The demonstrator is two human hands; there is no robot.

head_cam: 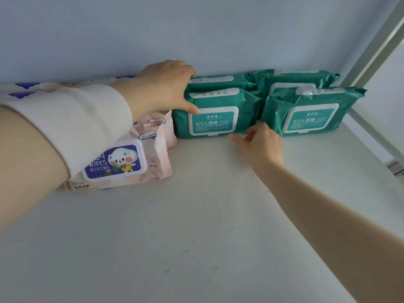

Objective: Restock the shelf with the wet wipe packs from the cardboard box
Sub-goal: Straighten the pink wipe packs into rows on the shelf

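Teal green wipe packs (220,112) with white-framed teal labels, pale pink baby wipe pack (122,165) with a purple label and white cartoon bear, off-white sleeve (72,123), white shelf (196,226), pale blue-grey back wall (196,29)

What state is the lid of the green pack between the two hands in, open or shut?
Shut: the lid lies flat against the green pack, with no edge lifted.

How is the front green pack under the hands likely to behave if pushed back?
The green pack would probably slide easily: its film looks glossy and the shelf smooth. Its crinkled ends suggest a soft, squashy body, though the flip lid may stiffen the face.
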